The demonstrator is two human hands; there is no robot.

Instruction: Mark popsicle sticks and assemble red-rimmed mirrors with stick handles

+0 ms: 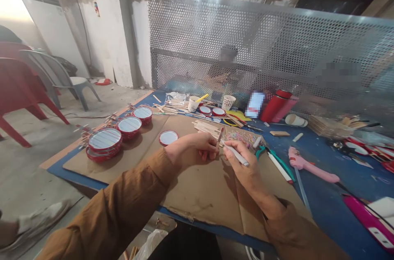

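My left hand (205, 147) is closed on a thin wooden stick (220, 137), which it holds upright above the cardboard (203, 194). In my right hand (244, 165) there is a white pen-like tool (237, 155), its tip close to the stick. Behind the hands lie a pile of flat wooden sticks (206, 127) and a heap of small colourful pieces (240, 136). One round red-rimmed disc (168, 137) rests left of my left hand.
Stacked red-rimmed discs (105, 139) stand at the left. Teal-handled pliers (281, 161), a pink glue gun (310, 167), a red bottle (276, 106) and paper cups (193, 104) are on the blue table (326, 194). A perforated metal panel (191, 26) rises behind.
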